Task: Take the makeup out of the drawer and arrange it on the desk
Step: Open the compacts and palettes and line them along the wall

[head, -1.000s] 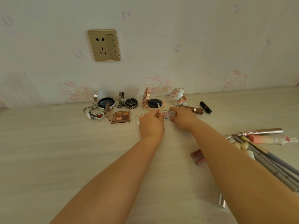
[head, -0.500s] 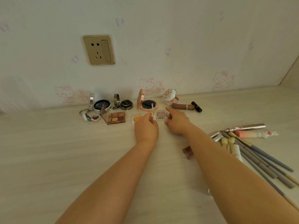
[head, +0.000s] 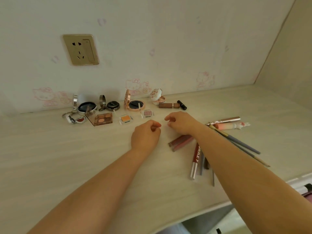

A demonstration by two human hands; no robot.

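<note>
Both your hands have pulled back from the small pink eyeshadow pan (head: 148, 113), left hand (head: 145, 136) and right hand (head: 181, 123) loosely curled, empty, your forearm hiding the lip gloss tubes' (head: 180, 142) ends.

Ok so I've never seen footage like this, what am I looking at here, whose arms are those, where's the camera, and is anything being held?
No machine here: a person wears a wide-angle camera on the head, looking forward and down, so both bare arms reach in from below. The left hand and right hand hover over a pale desk, fingers loosely curled, nothing in their grip. Along the wall lie open round compacts, an eyeshadow palette, a small orange pan, a small pink pan and a brown lipstick. By the right arm lie lip gloss tubes and long brushes. A wall socket sits above.
</note>
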